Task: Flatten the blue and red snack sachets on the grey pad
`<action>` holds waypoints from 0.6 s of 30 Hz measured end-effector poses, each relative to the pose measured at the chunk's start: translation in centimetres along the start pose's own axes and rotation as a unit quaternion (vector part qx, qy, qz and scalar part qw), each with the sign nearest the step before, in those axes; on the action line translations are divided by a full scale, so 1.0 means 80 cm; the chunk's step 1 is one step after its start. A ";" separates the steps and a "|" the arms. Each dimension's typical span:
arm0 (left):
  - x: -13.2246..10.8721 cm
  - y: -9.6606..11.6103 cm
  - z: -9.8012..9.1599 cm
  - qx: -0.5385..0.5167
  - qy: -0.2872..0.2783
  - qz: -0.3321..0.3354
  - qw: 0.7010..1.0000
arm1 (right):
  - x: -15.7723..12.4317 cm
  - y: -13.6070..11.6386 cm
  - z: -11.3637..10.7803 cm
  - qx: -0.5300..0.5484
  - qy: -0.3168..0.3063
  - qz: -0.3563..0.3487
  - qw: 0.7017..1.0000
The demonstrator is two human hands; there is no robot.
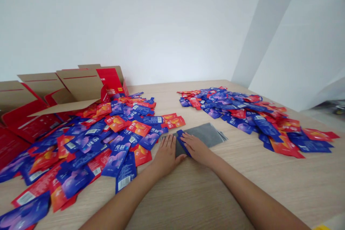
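A grey cloth (202,133) lies flat on the table in the middle, and a blue sachet (180,134) rests on it. My left hand (167,153) lies palm down over the cloth's left part, fingers stretched forward, its thumb reaching towards the sachet. Flat across the sachet lies my right hand (196,148), fingers extended and covering much of it. Neither hand is closed around anything. Red sachets (172,121) lie just beyond my left hand.
A wide heap of blue and red sachets (91,144) covers the table's left side. Another heap (238,106) spreads along the right. Open red cardboard boxes (78,83) stand at the back left. Behind the wooden table (229,194) rises a white wall (167,25).
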State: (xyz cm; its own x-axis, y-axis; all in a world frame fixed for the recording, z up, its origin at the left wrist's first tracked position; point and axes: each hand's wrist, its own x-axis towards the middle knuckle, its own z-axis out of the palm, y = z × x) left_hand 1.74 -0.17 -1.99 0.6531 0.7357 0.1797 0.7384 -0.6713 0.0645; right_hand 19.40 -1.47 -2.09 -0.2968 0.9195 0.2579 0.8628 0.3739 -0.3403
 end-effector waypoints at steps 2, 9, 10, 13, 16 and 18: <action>0.001 -0.001 -0.009 -0.010 -0.022 0.007 1.000 | 0.000 0.014 -0.011 0.033 0.056 0.044 0.997; 0.023 0.022 -0.026 -0.022 -0.046 0.083 0.995 | -0.025 0.127 -0.071 -0.092 0.256 0.348 0.897; 0.027 0.026 -0.025 -0.018 -0.044 0.093 0.995 | -0.031 0.140 -0.075 -0.112 0.261 0.396 0.873; 0.035 0.033 -0.021 0.000 -0.030 0.109 0.994 | -0.043 0.161 -0.076 -0.130 0.246 0.464 0.841; 0.036 0.030 -0.023 0.008 -0.012 0.124 0.992 | -0.041 0.160 -0.066 -0.133 0.218 0.458 0.851; 0.032 0.026 -0.025 0.004 0.001 0.134 0.991 | -0.036 0.153 -0.059 -0.134 0.195 0.445 0.864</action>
State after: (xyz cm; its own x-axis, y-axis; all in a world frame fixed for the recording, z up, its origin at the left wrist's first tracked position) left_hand 4.60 0.11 0.60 0.8261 0.5303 0.1906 0.5393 -0.8421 0.0057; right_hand 32.74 -0.10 -2.71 0.6482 0.6980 0.3044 0.7574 -0.5499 -0.3520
